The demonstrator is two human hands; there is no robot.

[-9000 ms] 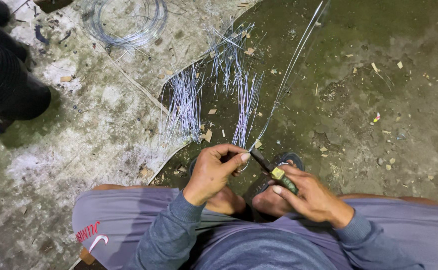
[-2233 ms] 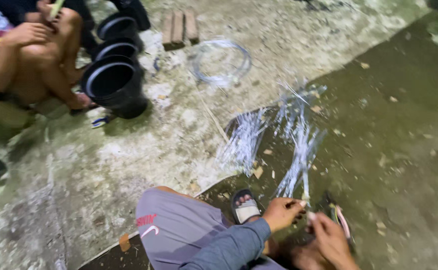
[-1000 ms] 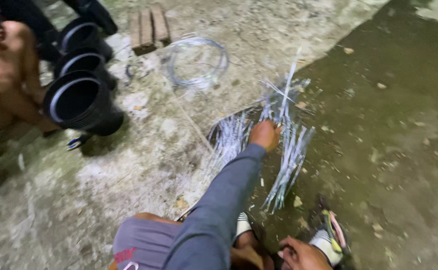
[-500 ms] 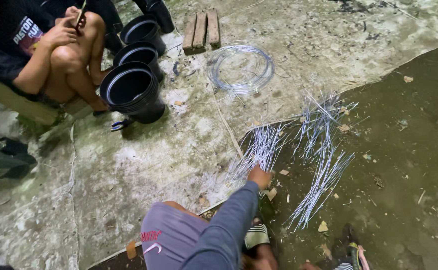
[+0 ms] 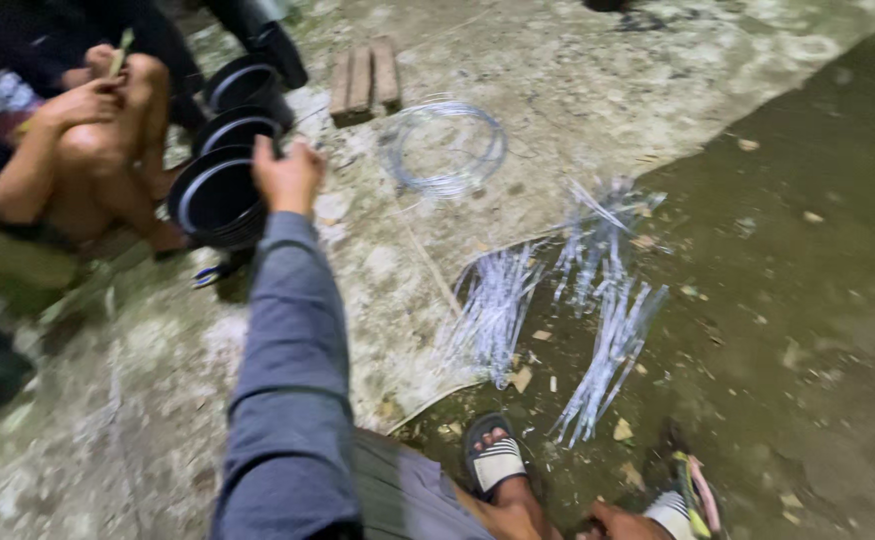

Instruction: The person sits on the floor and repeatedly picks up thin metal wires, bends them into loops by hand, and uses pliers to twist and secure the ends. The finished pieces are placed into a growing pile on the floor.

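Head view: your left hand (image 5: 288, 175) is at the stacked black pots (image 5: 220, 195), fingers spread, gripping nothing.
Right hand (image 5: 623, 522) low by your sandal (image 5: 696, 495), grip unclear. Next: close on the nearest rim. Cut wires (image 5: 558, 300) lie well apart.

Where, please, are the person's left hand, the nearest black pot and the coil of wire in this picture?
left hand (image 5: 288, 175), head view, on the back of the hand.
black pot (image 5: 190, 200), head view, on its near rim.
coil of wire (image 5: 445, 183), head view, on the lower strands of the loop.
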